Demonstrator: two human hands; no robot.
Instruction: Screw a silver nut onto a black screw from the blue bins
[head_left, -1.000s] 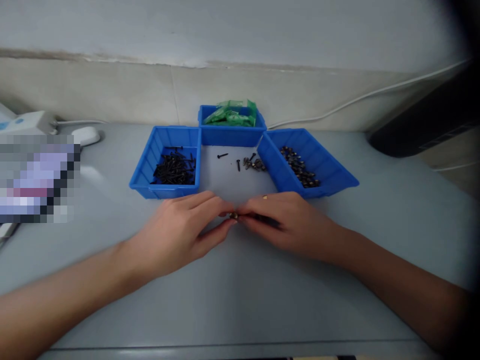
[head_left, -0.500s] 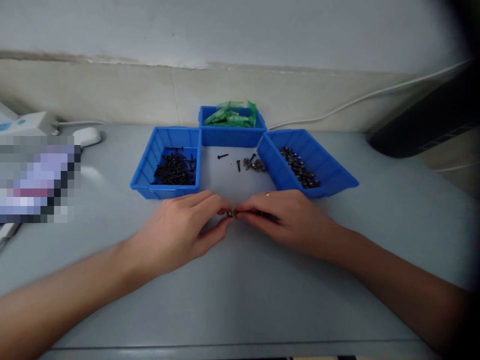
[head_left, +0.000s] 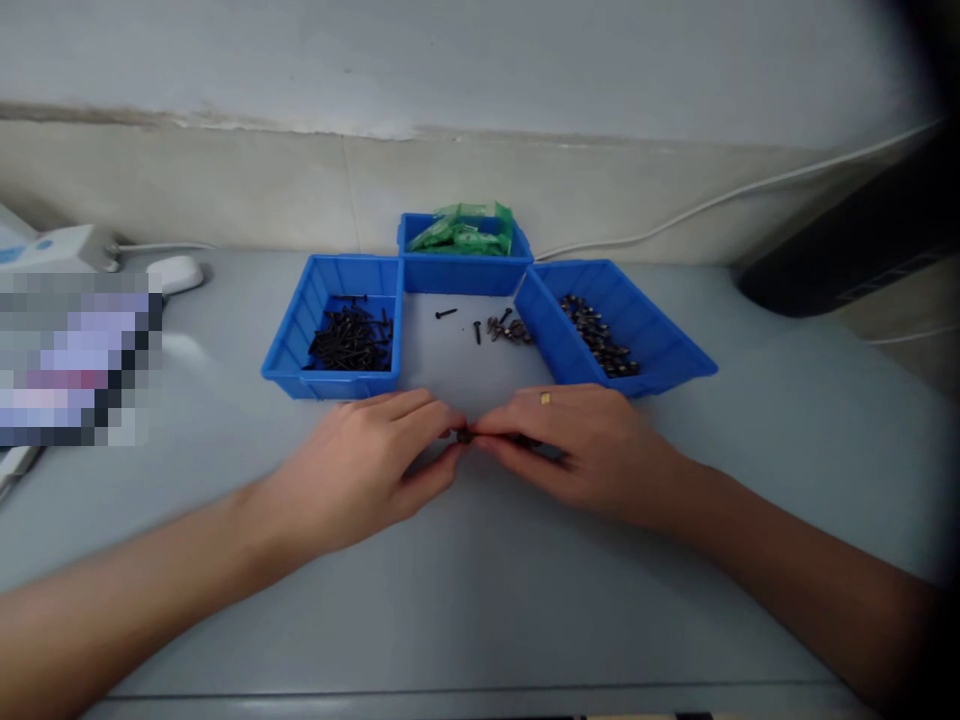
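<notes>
My left hand is closed, its thumb and forefinger pinching a small dark metal nut-like piece. Facing it, my right hand is closed in a pinch on a black screw, mostly covered by the fingers. The fingertips of both hands meet around the small piece, just above the table. How far screw and piece overlap is hidden. Beyond the hands, loose black screws and a little heap of brownish metal pieces lie on the table.
A blue bin of black screws stands on the left. Another blue bin with dark brassy metal pieces is angled on the right. A third blue bin at the back holds green plastic bags. A black cylinder leans far right.
Both hands have shifted very slightly toward me and closer together. The small piece is more covered by the fingertips now. The bins and loose screws stay put.
</notes>
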